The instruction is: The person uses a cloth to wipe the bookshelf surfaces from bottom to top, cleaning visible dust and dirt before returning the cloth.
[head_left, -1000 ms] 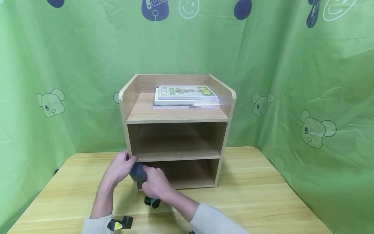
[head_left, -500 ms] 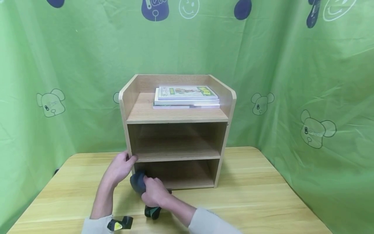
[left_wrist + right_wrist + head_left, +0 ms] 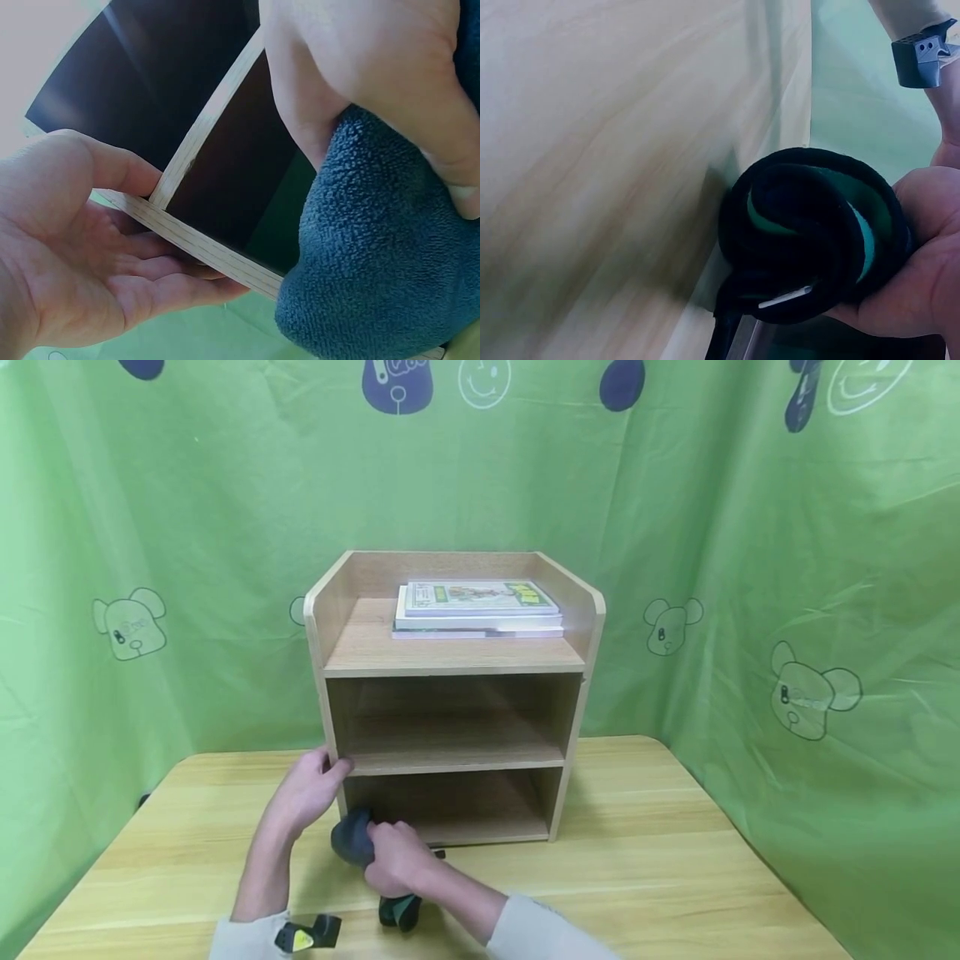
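Right hand (image 3: 397,860): grip closed around a rolled cloth (image 3: 351,837), thumb and fingers pressed into the pile. Cloth dark blue, towel-like; seen from the right wrist, its end is a loose spiral with green inner faces and a small white strip. Cloth sits low, in front of the left part of the shelf unit (image 3: 453,672), by the bottom compartment's opening; cannot tell whether it touches the wood or the desk (image 3: 645,877).

Left hand (image 3: 309,789): grip narrow, holding the unit's left side panel where the middle shelf joins it. Thumb on the inner side, fingers along the outer face.

Farther out: unit standing upright on the desk, three levels. Stack of books (image 3: 478,608) lying flat on the top one, towards the right. Pale sleeves (image 3: 547,931) on both arms; black device (image 3: 309,933) on the left cuff. Green curtain (image 3: 480,485) behind, printed with bear heads.
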{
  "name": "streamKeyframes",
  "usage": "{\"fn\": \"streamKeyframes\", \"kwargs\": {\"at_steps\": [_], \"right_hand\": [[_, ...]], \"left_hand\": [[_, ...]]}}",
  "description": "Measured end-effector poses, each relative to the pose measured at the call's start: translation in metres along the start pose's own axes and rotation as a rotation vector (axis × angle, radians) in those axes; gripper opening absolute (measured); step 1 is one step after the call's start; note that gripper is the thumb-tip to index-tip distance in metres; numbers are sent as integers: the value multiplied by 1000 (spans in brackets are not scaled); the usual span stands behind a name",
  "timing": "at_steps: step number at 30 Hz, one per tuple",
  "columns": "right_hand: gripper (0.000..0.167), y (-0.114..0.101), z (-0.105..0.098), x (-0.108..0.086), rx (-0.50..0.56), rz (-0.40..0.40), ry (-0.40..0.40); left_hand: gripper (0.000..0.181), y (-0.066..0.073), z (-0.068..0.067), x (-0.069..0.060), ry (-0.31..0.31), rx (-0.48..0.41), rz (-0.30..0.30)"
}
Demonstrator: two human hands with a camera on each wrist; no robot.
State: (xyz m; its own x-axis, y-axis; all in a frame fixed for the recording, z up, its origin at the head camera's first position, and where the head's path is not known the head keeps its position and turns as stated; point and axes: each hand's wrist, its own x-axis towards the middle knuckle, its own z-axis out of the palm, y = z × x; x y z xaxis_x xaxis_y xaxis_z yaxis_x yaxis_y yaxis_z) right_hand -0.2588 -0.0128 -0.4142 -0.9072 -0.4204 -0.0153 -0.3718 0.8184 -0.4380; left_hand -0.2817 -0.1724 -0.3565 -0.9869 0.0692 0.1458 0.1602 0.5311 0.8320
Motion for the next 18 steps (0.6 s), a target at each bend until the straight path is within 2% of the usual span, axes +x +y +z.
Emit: {"fn": "streamKeyframes", "kwargs": {"at_steps": [6, 9, 13, 16, 18], "right_hand": [[69, 3, 1, -2, 21, -1, -9], [74, 6, 2, -3, 45, -2, -14], [60, 10, 3, -4, 96, -21, -14], [50, 12, 3, -4, 132, -28, -13], [51, 13, 3, -5, 127, -30, -13]], "left_hand": [[50, 0, 0, -1, -7, -29, -2], [53, -2, -1, -2, -48, -83, 1], [63, -8, -8, -2, -137, -165, 26], [69, -13, -10, -2, -185, -185, 34], [70, -15, -9, -1, -201, -171, 30]]}}
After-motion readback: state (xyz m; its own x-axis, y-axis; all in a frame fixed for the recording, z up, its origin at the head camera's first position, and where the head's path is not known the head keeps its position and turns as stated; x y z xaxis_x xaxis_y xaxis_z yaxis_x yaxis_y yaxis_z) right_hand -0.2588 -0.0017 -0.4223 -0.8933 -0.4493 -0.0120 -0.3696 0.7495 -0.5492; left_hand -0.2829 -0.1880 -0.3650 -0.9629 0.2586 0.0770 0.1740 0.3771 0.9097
